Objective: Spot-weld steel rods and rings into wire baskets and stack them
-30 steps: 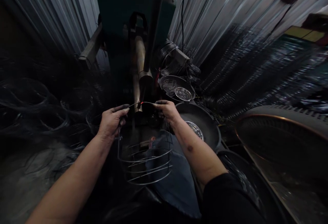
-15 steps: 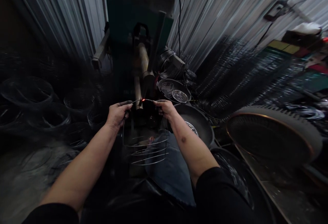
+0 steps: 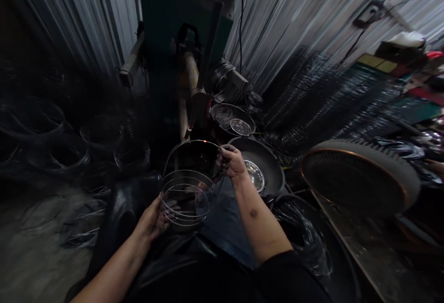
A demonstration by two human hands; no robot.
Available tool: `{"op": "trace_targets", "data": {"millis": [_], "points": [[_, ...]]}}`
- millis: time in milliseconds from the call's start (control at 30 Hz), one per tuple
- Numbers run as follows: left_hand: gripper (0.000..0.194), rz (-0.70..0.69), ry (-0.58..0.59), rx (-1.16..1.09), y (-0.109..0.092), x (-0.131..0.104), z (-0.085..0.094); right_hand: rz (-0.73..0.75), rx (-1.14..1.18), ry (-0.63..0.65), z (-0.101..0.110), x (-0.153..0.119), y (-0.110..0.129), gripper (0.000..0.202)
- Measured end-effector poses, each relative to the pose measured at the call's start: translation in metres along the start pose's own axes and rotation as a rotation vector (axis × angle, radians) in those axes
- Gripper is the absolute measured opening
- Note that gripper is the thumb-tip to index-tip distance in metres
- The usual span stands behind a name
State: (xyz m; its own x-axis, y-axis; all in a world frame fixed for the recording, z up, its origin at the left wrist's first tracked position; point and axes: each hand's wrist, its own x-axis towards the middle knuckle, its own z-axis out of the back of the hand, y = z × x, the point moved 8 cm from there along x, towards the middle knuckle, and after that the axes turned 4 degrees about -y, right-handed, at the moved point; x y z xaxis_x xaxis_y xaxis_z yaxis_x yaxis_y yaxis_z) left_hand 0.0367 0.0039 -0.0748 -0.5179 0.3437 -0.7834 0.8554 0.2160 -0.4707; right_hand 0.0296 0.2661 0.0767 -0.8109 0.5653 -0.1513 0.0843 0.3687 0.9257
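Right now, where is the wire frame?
In the head view, the wire frame is slightly left of centre, between the hands: the left hand at its lower left, the right hand at its upper right.

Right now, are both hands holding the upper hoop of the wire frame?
No, the right hand holds the upper hoop, but the left hand holds the lower rings.

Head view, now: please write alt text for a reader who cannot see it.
A person's left hand and right hand hold a round wire frame with a small glowing spot, before a dark machine. At right, a shiny dish lies in a pan.
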Motion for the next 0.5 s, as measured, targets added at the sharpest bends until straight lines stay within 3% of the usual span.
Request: {"op": "trace_targets", "data": {"millis": [67, 167, 267, 333, 400, 500], "points": [[0.023, -0.024, 0.007, -0.06, -0.002, -0.003, -0.004, -0.001, 0.04, -0.001, 0.0, 0.005, -0.007, 0.036], [0.019, -0.128, -0.053, -0.159, -0.023, -0.009, -0.003, -0.013, 0.095, 0.008, 0.0, 0.017, -0.023, 0.034], [0.018, -0.179, -0.2, -0.132, -0.04, -0.02, 0.009, 0.001, -0.084, -0.039, 0.019, 0.039, -0.036, 0.035], [0.02, -0.218, -0.353, -0.061, -0.049, -0.031, 0.021, 0.003, -0.441, -0.183, 0.058, 0.058, -0.038, 0.034], [0.023, -0.256, -0.463, -0.007, -0.053, -0.039, 0.03, -0.044, -0.768, -0.354, 0.112, 0.071, -0.034, 0.032], [0.023, -0.261, -0.491, 0.036, -0.051, -0.041, 0.03, -0.192, -0.985, -0.49, 0.193, 0.076, -0.038, 0.028]]}}
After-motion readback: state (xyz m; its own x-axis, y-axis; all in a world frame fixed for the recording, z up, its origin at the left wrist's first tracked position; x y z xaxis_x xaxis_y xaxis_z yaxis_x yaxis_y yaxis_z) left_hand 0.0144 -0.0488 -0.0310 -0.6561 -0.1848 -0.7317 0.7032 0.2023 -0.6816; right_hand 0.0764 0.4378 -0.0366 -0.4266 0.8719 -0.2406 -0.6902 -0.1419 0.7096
